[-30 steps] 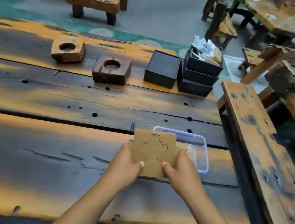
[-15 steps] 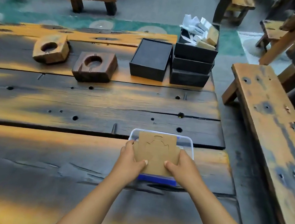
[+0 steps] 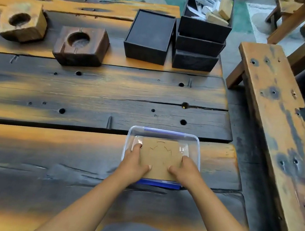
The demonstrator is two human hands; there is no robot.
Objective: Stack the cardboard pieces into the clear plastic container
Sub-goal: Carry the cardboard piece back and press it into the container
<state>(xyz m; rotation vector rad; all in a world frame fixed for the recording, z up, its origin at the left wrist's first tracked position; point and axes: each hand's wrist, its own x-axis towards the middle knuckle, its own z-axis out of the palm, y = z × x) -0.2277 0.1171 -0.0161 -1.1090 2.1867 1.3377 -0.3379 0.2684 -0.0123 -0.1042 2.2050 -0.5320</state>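
Lowered since a moment ago, the cardboard piece (image 3: 160,157) now sits inside the clear container (image 3: 195,143) on the wooden surface (image 3: 76,94). Left hand (image 3: 133,164) and right hand (image 3: 187,171) grip its side edges, fingers (image 3: 137,145) curled around it.

Left hand (image 3: 133,164), right hand (image 3: 186,170) grip cardboard piece (image 3: 159,159) inside clear container (image 3: 197,150).

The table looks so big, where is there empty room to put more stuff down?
Bare planks run across the table between the clear container and the dark wooden block, and left of the left hand. It is crowded along the far edge: two holed blocks, a black box, stacked black boxes.
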